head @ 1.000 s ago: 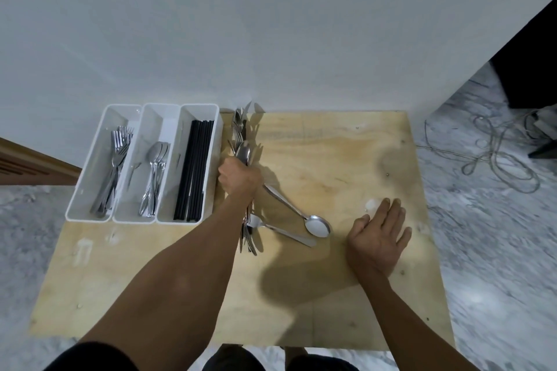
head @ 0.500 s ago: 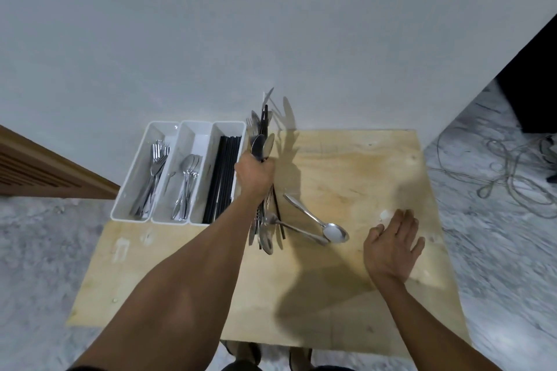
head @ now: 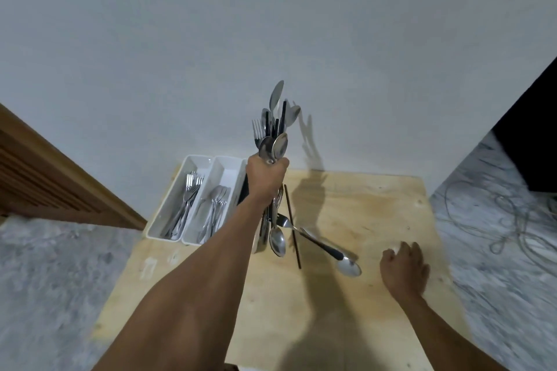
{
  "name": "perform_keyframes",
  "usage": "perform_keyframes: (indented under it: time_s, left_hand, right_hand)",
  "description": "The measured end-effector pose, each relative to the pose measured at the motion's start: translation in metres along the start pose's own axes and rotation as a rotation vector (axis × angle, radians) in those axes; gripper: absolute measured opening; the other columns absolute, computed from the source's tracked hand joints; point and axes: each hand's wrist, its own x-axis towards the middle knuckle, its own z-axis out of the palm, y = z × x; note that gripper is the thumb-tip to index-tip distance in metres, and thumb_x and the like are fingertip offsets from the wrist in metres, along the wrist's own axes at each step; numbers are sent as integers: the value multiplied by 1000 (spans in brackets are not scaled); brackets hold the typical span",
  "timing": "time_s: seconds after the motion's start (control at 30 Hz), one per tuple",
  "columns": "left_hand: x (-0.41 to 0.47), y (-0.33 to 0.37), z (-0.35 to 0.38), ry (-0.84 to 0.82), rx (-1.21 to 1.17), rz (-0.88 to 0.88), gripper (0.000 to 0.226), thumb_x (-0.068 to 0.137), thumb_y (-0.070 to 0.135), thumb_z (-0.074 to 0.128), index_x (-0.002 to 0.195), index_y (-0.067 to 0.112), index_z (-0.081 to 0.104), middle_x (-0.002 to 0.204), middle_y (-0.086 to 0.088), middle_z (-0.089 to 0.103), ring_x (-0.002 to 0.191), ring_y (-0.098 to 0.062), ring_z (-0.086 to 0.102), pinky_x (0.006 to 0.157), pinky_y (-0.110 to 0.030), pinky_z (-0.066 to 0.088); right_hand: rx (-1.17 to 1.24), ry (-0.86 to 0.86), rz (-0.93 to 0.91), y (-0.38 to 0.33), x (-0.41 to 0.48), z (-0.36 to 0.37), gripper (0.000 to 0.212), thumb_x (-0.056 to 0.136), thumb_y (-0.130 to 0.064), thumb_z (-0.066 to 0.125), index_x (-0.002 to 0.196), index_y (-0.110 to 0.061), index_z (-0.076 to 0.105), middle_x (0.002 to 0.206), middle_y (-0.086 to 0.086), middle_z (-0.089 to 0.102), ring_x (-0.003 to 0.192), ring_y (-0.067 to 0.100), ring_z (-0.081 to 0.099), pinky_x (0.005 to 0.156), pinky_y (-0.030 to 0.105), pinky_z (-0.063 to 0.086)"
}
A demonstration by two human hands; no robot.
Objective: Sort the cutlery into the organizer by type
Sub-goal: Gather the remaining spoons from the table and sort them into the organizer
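My left hand (head: 265,179) is shut on a mixed bundle of cutlery (head: 275,126), with spoons, a fork and black chopsticks sticking out above and below the fist, lifted over the board. The white organizer (head: 193,159) sits at the board's far left: forks (head: 185,202) in its left compartment, spoons (head: 214,208) in the middle one, the right one mostly hidden by my hand. On the board lie a black chopstick (head: 294,233) and a spoon (head: 346,263). My right hand (head: 404,269) rests on the board at the right, fingers curled, holding nothing.
The plywood board (head: 346,325) lies on a marble floor (head: 54,265) against a white wall. A wooden frame (head: 45,181) runs at the left. Loose cables (head: 506,220) lie on the floor to the right, next to a dark object.
My left hand has raised the cutlery bundle off the board, upward and toward the wall. My right hand's fingers have curled in. The camera has tilted up.
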Motion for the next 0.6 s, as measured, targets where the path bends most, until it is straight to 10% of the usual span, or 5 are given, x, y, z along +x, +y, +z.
perform_keyframes:
  time_s: [0.17,0.33,0.6]
  left_hand:
    - [1,17,-20,62,-72,-16,22,72,9,65,59,15,48,56,2,45,53,-18,40,50,-24,35]
    - [8,13,-50,135,-150,-27,15,72,9,64,64,10,52,60,-4,45,56,-19,40,49,-24,34]
    - [40,-14,-131,342,-204,-113,6,74,10,67,75,8,61,58,2,50,52,-16,44,53,-22,37]
  right_hand:
    - [175,56,-187,-74,16,-45,34,91,-25,42,89,-8,71,106,17,69,98,38,64,84,40,48]
    - [410,-499,-260,-173,16,-91,26,93,-29,53,90,-8,69,99,10,72,83,23,65,73,31,47]
    - [-54,-1169,-438,-287,-52,-82,38,86,-47,67,107,-15,70,96,1,74,84,17,69,74,31,51]
